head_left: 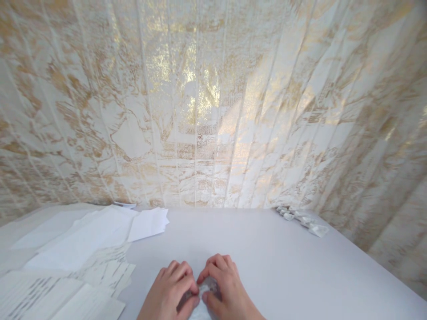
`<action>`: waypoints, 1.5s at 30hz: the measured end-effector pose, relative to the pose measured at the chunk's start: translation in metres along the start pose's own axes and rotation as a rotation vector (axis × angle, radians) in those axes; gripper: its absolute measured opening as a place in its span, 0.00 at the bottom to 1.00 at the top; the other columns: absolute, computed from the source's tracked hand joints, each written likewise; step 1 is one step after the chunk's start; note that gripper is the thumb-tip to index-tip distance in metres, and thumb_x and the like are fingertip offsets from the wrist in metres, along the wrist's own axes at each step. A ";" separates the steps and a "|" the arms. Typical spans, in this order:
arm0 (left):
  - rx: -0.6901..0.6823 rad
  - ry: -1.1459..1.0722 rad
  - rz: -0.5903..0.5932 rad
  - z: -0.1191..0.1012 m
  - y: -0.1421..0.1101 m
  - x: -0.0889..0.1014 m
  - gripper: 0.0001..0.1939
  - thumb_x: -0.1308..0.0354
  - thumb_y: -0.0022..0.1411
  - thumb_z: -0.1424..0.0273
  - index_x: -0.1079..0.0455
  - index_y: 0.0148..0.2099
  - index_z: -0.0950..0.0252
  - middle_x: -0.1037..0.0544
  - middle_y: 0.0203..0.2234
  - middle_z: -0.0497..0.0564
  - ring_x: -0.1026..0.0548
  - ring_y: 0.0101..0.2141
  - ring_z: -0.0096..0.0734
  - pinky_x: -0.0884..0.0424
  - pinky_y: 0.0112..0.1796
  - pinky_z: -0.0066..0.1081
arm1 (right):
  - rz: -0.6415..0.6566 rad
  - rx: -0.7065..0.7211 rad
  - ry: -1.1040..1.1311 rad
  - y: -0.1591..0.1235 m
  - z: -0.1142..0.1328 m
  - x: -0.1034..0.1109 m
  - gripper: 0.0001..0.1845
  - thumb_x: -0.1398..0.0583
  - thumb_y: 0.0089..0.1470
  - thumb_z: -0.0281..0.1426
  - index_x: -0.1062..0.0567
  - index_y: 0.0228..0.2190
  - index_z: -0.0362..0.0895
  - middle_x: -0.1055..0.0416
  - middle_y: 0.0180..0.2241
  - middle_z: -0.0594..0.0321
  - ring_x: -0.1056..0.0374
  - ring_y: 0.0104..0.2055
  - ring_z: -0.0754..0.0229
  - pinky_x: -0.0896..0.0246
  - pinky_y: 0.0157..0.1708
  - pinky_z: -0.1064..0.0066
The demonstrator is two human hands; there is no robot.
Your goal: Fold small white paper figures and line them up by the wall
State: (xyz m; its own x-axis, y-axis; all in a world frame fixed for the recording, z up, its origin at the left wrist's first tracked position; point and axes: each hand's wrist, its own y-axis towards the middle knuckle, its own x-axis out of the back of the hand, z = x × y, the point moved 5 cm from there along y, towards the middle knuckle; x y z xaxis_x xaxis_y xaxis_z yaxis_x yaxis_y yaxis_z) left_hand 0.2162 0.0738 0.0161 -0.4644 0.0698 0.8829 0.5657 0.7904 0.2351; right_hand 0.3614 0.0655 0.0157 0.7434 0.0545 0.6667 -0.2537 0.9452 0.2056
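Observation:
At the bottom middle of the head view, both hands work close together just over the white table (287, 275). My left hand (175, 286) has its fingers curled, with thumb and forefinger pinched at the left side of a whitish, crumpled piece of paper (206, 288). My right hand (227, 286) arches over the right side of the same piece, its thumb and fingertips pressing on it. Fingers cover much of the piece, and its lower end runs toward the bottom edge of the picture, so its full shape is hidden.
Blank white sheets (90, 233) and a small stack of white paper (149, 224) lie at the left. Nearer are printed or written sheets (43, 295). Several small whitish folded pieces (302, 220) form a row at the back right. A gold-patterned curtain (200, 111) hangs behind the table.

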 end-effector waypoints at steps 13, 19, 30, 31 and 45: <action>-0.222 0.270 -0.116 -0.007 -0.009 -0.001 0.08 0.39 0.62 0.79 0.30 0.36 0.60 0.23 0.33 0.44 0.27 0.35 0.36 0.36 0.38 0.36 | 0.071 0.027 0.009 -0.001 0.003 -0.002 0.23 0.40 0.39 0.09 0.19 0.35 0.41 0.29 0.38 0.58 0.34 0.44 0.54 0.42 0.49 0.62; -0.279 0.310 -0.183 -0.011 -0.008 -0.002 0.10 0.42 0.61 0.83 0.30 0.34 0.61 0.24 0.30 0.44 0.27 0.31 0.36 0.35 0.37 0.37 | 0.073 0.042 0.019 -0.002 0.006 -0.001 0.25 0.41 0.39 0.07 0.19 0.35 0.40 0.29 0.37 0.58 0.34 0.43 0.54 0.41 0.48 0.64; -0.364 0.399 -0.365 -0.023 -0.006 0.006 0.16 0.55 0.63 0.86 0.32 0.33 0.63 0.25 0.29 0.49 0.28 0.30 0.38 0.35 0.39 0.40 | 0.061 0.136 -0.032 -0.008 0.013 0.002 0.17 0.42 0.49 0.13 0.23 0.35 0.43 0.29 0.36 0.61 0.31 0.39 0.57 0.36 0.40 0.70; -0.380 0.399 -0.370 -0.025 -0.007 0.007 0.17 0.56 0.64 0.86 0.32 0.33 0.63 0.24 0.29 0.48 0.27 0.31 0.37 0.35 0.41 0.40 | 0.057 0.181 -0.068 -0.010 0.015 0.002 0.16 0.42 0.50 0.14 0.23 0.35 0.44 0.28 0.36 0.60 0.31 0.39 0.56 0.35 0.39 0.70; -0.037 -0.284 -0.288 -0.024 -0.023 0.003 0.25 0.39 0.59 0.71 0.45 0.55 0.57 0.26 0.39 0.47 0.25 0.33 0.34 0.29 0.33 0.30 | 0.000 0.340 -0.236 -0.020 0.030 0.013 0.19 0.50 0.54 0.19 0.24 0.40 0.44 0.24 0.27 0.61 0.29 0.26 0.58 0.41 0.26 0.70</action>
State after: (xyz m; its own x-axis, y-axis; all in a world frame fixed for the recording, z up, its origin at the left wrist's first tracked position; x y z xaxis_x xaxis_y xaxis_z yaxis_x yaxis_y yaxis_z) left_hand 0.2183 0.0408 0.0234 -0.7746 0.0180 0.6322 0.4066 0.7799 0.4759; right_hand 0.3576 0.0375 0.0414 0.5911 -0.0576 0.8045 -0.4731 0.7830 0.4038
